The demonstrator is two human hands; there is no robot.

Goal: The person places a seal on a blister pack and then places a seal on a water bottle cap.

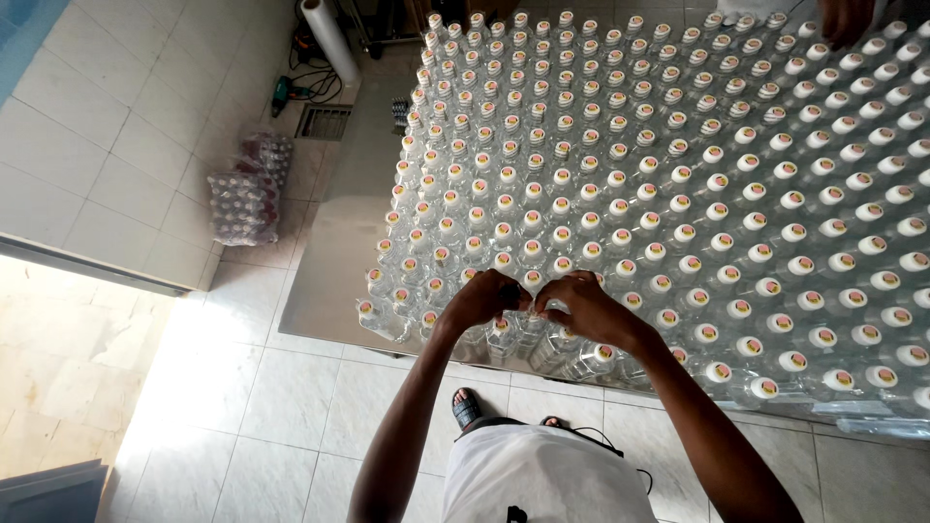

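Note:
A large steel table (334,261) carries a dense field of clear plastic bottles (678,174) with white caps and coloured seals. My left hand (481,298) and my right hand (581,305) meet over the bottles in the front rows, near the table's near-left corner. Both hands are curled with fingertips pinched on the cap (532,280) of one bottle between them. Whether each hand grips the cap itself or a seal on it is too small to tell.
Another person's hand (845,19) reaches in at the far right top. Shrink-wrapped bottle packs (247,194) lie on the tiled floor left of the table. A roll of plastic film (327,39) and cables lie further back. My sandalled foot (466,407) stands below the table edge.

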